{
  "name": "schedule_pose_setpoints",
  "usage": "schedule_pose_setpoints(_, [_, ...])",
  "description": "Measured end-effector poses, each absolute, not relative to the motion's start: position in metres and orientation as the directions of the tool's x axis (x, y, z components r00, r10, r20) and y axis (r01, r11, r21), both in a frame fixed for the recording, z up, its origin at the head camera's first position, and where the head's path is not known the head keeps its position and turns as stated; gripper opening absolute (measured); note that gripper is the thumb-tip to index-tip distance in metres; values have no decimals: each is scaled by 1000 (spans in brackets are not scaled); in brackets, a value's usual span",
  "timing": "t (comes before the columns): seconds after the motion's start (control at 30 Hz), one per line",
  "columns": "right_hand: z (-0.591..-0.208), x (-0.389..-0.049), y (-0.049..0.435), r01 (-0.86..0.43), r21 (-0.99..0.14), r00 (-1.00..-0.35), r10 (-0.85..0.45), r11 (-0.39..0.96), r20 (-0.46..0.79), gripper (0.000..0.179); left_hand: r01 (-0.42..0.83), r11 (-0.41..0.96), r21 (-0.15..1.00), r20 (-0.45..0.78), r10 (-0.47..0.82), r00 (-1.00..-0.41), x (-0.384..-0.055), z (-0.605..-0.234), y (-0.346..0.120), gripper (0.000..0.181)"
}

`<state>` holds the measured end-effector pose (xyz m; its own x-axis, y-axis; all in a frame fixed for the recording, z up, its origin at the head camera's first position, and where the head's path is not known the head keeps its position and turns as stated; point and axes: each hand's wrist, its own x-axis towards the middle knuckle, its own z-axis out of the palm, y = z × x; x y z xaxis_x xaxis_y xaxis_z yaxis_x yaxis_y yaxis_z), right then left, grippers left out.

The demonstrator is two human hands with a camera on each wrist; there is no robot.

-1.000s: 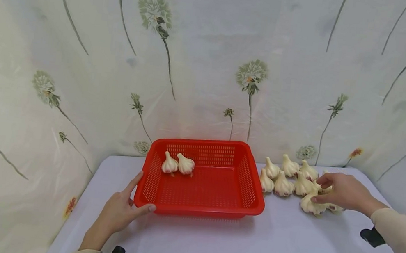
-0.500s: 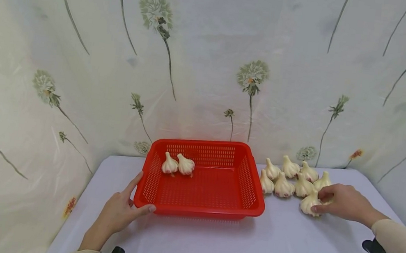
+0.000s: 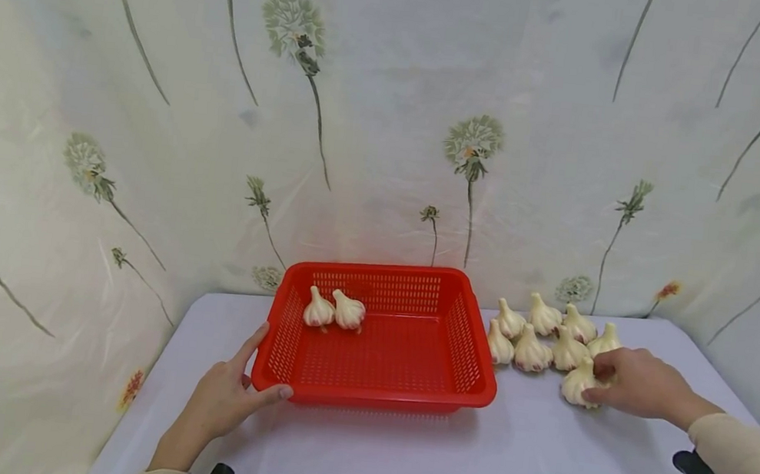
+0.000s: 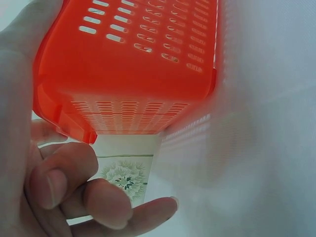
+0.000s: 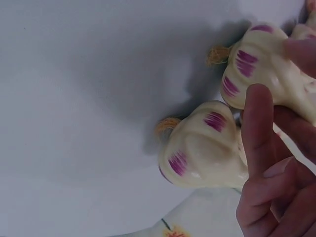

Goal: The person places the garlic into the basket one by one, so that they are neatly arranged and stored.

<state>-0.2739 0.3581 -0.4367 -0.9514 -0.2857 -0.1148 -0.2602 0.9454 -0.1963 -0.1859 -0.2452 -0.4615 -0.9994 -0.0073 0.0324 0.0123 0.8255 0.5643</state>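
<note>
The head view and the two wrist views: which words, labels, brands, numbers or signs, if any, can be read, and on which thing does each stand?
There are none to read: the red basket shows only slots, the garlic bulbs only purple streaks, the backdrop only printed flowers.

Pale, creased backdrop (image 3: 386, 114), green printed dandelions (image 3: 473, 140), white-covered table (image 3: 398, 463) before it

left hand (image 3: 215, 399) splays its thumb (image 3: 271, 393) while right hand (image 3: 646, 385) pinches.
</note>
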Motion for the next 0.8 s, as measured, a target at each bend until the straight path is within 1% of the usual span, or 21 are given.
schedule_pose_setpoints(0.13, [-437,-272,356,-264,-163,-954,-282,951,-102,54,15,825,565,38,-8,-999,-186,-462,-245,107])
schedule_pose_setpoints(0.43, [-445,-269,350,-279,-147,-953,-292,949,-79,65,-5,826,563,30,-26,-999,-188,-464,-245,108])
schedule_pose_setpoints(0.6, [-445,-270,349,-271,-129,-955,-283,954,-89,62,-14,826,563,20,-31,-999,-188,-465,-246,107])
schedule_pose_setpoints(0.8, [-445,-270,347,-267,-138,-955,-282,954,-97,60,-11,826,564,24,-30,-999,-188,-465,-246,107])
